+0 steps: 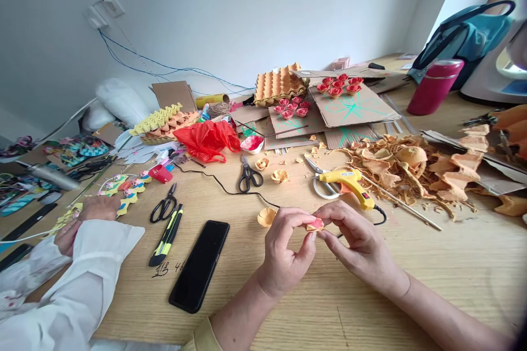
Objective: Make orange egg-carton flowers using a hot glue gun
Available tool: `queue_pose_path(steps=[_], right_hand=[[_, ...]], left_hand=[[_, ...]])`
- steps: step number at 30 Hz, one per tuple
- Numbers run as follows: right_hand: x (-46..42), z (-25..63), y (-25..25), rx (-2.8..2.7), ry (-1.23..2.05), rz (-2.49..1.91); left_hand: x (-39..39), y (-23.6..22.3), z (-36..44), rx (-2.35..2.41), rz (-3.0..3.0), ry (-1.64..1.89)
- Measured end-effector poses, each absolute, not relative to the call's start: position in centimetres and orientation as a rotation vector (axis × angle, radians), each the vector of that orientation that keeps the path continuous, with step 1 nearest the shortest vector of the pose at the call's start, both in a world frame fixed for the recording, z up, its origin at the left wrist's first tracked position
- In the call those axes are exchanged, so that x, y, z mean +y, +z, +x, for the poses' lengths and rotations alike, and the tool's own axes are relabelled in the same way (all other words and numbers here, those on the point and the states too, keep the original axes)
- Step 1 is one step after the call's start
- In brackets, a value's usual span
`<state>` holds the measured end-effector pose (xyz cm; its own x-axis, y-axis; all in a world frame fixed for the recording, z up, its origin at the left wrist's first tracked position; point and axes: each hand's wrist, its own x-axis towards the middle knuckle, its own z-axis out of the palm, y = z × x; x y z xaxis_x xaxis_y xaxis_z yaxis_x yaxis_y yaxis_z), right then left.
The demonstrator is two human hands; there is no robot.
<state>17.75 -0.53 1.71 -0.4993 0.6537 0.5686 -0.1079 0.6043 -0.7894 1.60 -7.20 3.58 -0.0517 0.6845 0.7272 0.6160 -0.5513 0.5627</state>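
Note:
Between my two hands is a small red-painted piece of egg carton [315,224], with bare orange pulp along its edge. My left hand [287,247] pinches it from the left, thumb below and fingers above. On its right side, the fingertips of my right hand [357,241] also close on it. An unpainted egg-carton flower [267,218] sits just left of my left hand. Two more orange flower cups lie farther back, one of them a layered flower [279,176]. A yellow hot glue gun [347,184] rests beyond my right hand, over silver-bladed scissors [325,186].
Black scissors [249,176], a utility knife [166,236] and a phone [199,266] lie to the left. Finished red flowers stand on cardboard [354,109] behind. Carton scraps [387,162] pile up at right, near a pink bottle [435,88]. A co-worker's hands [96,211] work at far left.

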Motion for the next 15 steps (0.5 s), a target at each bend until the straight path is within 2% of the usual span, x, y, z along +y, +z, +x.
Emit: queue_pose_path(steps=[15], right_hand=[[-0.48, 17.56, 1.51, -1.854, 1.025, -0.440]], left_hand=[[-6.86, 3.33, 1.85, 1.445, 2.068, 1.731]])
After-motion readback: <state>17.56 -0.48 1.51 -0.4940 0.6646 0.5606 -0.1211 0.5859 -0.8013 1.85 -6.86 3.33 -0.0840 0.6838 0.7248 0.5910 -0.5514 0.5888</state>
